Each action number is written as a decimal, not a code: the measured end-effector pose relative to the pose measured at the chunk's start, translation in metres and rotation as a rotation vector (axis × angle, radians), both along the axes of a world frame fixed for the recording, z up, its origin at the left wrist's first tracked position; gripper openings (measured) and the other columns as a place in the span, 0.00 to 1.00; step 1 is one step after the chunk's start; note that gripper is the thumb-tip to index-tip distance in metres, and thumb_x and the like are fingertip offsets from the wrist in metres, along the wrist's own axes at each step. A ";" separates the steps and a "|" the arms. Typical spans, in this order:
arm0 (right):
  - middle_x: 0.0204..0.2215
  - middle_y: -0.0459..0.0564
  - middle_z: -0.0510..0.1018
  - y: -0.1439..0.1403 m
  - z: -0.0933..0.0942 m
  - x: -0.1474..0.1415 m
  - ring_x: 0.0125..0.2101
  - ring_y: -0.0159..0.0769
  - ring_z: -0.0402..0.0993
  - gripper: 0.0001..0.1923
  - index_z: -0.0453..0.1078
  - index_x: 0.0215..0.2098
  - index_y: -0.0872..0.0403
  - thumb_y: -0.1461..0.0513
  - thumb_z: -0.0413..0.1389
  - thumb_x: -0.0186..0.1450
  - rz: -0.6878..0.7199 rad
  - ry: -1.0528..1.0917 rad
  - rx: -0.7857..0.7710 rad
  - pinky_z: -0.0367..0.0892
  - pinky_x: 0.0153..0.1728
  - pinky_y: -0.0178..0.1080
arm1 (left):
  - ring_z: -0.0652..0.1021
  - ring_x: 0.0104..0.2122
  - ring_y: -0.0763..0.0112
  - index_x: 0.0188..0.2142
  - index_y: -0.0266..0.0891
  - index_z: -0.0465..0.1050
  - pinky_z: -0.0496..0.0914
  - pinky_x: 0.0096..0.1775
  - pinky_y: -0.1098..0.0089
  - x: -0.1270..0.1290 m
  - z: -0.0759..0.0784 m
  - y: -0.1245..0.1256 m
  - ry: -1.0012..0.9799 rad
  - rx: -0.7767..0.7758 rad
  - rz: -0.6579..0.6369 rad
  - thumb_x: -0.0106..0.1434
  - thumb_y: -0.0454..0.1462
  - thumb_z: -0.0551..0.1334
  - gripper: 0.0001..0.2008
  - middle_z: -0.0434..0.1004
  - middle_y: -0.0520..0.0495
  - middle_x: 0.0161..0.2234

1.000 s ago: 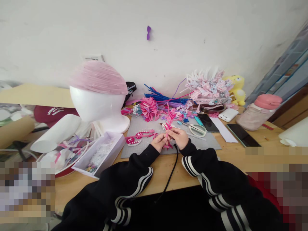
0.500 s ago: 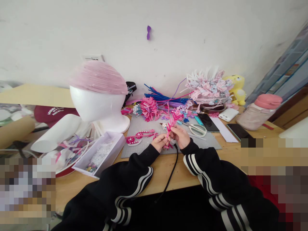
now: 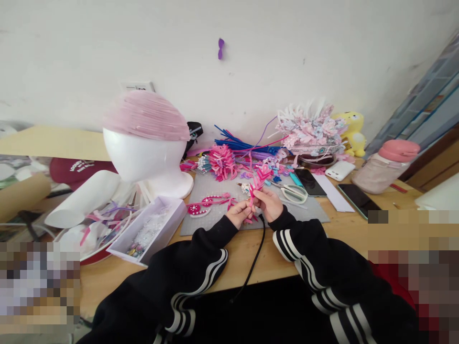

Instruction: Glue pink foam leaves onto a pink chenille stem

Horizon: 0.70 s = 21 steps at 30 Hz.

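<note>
A pink pipe-cleaner sprig (image 3: 261,177) with several small leaf-like tips is pinched between both hands above the grey cutting mat (image 3: 308,208). My left hand (image 3: 239,213) closes on its lower end. Higher on the stem, the fingers of my right hand (image 3: 269,204) are pressed together around it. Just behind the hands is a hot glue gun (image 3: 245,188), its dark tip pointing left and its black cord (image 3: 255,267) running to the table's front edge; the hands hide most of its body. Pink beaded pieces (image 3: 198,209) lie left of the hands, and scissors (image 3: 294,193) to the right.
A white foam head (image 3: 143,155) with a pink cap and a tray (image 3: 168,229) of clear beads stand at the left. Behind the mat are pink sprigs (image 3: 222,162) and blue pipe cleaners (image 3: 233,141). Phones (image 3: 310,182) and a pink-lidded jar (image 3: 382,169) are at the right.
The sprig's top has tilted slightly to the right and its leafy tips sit differently. Both hands keep their pinch in nearly the same place.
</note>
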State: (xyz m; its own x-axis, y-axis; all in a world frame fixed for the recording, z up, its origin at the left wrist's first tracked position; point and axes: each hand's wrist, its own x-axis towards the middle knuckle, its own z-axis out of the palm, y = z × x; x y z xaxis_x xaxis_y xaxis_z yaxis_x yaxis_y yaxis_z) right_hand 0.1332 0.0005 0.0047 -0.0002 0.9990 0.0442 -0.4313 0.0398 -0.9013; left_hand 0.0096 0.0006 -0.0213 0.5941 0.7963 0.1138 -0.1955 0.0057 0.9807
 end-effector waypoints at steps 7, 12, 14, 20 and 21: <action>0.11 0.39 0.61 -0.001 -0.002 0.000 0.13 0.21 0.52 0.11 0.65 0.18 0.56 0.58 0.61 0.45 -0.063 -0.064 0.027 0.47 0.15 0.31 | 0.60 0.14 0.85 0.25 0.35 0.61 0.57 0.18 0.78 0.001 0.002 -0.001 -0.008 0.003 0.041 0.47 0.52 0.59 0.21 0.58 0.58 0.16; 0.11 0.40 0.62 -0.002 0.001 -0.001 0.13 0.22 0.54 0.11 0.65 0.19 0.56 0.57 0.60 0.44 -0.057 -0.064 -0.015 0.48 0.15 0.31 | 0.60 0.13 0.86 0.26 0.35 0.61 0.55 0.17 0.78 0.000 0.000 0.000 -0.002 -0.018 0.042 0.46 0.53 0.59 0.22 0.59 0.59 0.15; 0.12 0.40 0.63 -0.002 0.002 -0.001 0.14 0.23 0.55 0.12 0.65 0.20 0.56 0.57 0.60 0.45 -0.030 -0.057 -0.014 0.49 0.16 0.31 | 0.60 0.12 0.86 0.26 0.35 0.60 0.54 0.16 0.78 0.000 -0.001 0.001 -0.014 -0.032 0.042 0.46 0.52 0.59 0.22 0.59 0.59 0.16; 0.13 0.40 0.64 -0.004 0.004 -0.001 0.15 0.24 0.58 0.12 0.64 0.21 0.56 0.56 0.59 0.46 0.020 -0.038 -0.006 0.51 0.17 0.31 | 0.59 0.12 0.87 0.27 0.35 0.61 0.52 0.16 0.79 -0.001 -0.003 0.003 -0.063 -0.075 0.068 0.46 0.51 0.60 0.21 0.58 0.59 0.17; 0.13 0.40 0.64 -0.004 0.005 -0.001 0.15 0.24 0.58 0.12 0.64 0.21 0.56 0.56 0.59 0.46 0.016 -0.034 -0.007 0.51 0.17 0.31 | 0.59 0.12 0.87 0.26 0.35 0.60 0.52 0.15 0.79 0.000 -0.003 0.003 -0.068 -0.080 0.068 0.46 0.51 0.60 0.21 0.58 0.59 0.16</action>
State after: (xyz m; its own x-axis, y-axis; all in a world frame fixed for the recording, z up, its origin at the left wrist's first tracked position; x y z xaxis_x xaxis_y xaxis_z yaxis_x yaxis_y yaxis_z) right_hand 0.1327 -0.0033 0.0093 -0.0177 0.9992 0.0372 -0.4010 0.0270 -0.9157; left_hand 0.0092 0.0034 -0.0241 0.5315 0.8426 0.0869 -0.2644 0.0675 0.9620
